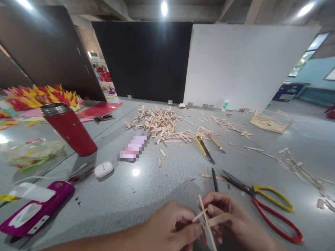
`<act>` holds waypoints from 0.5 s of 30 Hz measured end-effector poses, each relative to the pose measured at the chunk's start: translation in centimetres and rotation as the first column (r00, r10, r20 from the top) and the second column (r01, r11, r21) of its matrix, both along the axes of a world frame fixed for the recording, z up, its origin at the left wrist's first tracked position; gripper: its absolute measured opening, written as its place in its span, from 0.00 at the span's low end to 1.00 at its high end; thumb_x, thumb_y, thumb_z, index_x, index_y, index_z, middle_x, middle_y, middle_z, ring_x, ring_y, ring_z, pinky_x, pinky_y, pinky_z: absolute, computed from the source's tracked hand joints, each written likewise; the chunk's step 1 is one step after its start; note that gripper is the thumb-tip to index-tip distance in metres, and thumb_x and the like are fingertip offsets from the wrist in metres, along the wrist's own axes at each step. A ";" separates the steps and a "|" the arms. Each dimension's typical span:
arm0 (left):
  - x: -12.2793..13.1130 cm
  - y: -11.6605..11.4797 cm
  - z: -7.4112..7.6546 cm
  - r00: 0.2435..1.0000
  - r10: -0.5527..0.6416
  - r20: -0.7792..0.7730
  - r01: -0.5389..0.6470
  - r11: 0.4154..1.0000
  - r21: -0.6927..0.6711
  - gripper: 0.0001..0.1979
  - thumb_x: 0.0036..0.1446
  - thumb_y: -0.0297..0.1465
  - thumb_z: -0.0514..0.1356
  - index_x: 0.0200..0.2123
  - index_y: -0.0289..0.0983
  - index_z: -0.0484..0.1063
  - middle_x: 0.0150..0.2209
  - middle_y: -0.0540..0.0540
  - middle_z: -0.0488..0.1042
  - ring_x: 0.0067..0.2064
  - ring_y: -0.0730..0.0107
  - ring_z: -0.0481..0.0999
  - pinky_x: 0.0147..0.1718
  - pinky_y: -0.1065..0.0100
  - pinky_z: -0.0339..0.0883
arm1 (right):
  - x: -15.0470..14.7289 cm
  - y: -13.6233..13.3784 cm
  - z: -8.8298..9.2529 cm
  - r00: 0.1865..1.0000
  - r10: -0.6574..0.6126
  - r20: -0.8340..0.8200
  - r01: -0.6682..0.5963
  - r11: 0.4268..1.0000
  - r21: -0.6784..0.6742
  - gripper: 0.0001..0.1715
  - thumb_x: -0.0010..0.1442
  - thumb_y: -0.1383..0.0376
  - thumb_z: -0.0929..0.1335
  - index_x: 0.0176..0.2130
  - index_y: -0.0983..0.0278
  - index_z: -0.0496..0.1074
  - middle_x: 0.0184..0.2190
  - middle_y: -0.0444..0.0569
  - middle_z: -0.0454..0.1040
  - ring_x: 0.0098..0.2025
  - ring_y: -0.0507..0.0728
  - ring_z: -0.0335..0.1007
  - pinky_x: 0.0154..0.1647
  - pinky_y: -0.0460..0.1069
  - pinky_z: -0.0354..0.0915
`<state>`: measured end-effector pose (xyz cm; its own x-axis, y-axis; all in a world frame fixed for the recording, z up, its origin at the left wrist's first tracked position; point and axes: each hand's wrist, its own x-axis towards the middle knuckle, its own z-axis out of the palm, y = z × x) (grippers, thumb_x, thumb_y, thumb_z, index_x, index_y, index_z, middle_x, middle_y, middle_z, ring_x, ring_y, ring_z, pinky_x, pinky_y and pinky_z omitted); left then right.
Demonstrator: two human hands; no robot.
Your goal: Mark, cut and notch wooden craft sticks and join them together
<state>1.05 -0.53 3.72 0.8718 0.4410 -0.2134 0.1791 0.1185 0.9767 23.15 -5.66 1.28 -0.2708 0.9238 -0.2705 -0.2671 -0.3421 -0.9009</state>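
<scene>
Wooden craft sticks (205, 219) cross one another between my two hands at the bottom of the view. My left hand (178, 225) pinches them from the left, thumb and fingers closed. From the other side, my right hand (230, 216) has its fingers curled round the same crossed sticks, and one wider stick runs across its fingers. Whether the sticks are joined where they cross, I cannot tell. Just beyond my right hand lies a black pen (214, 179). Scissors (261, 195) with one yellow and one red handle lie to its right, blades half apart.
Farther up the grey table (146, 188) is a pile of crossed sticks (157, 122). A yellow-black cutter (205, 149) and a second knife (217, 144) lie nearer. A red flask (69, 129), a phone (134, 147), a white earbud case (104, 169) and a purple power strip (39, 207) are leftward.
</scene>
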 end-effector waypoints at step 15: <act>1.0 0.5 -1.3 0.960 0.274 -0.066 -0.258 0.949 0.183 0.34 0.66 0.61 0.51 0.37 0.35 0.75 0.18 0.54 0.65 0.19 0.74 0.64 0.22 0.73 0.55 | 0.7 1.1 -1.8 0.964 0.092 -0.250 -0.089 0.996 0.023 0.43 0.52 0.65 0.77 0.65 0.51 0.72 0.39 0.46 0.79 0.31 0.57 0.80 0.26 0.48 0.73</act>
<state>2.04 -0.05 2.41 0.6986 0.6908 -0.1863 0.2518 0.0064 0.9678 23.82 -4.53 -0.47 -0.4111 0.8950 -0.1732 -0.4532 -0.3655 -0.8130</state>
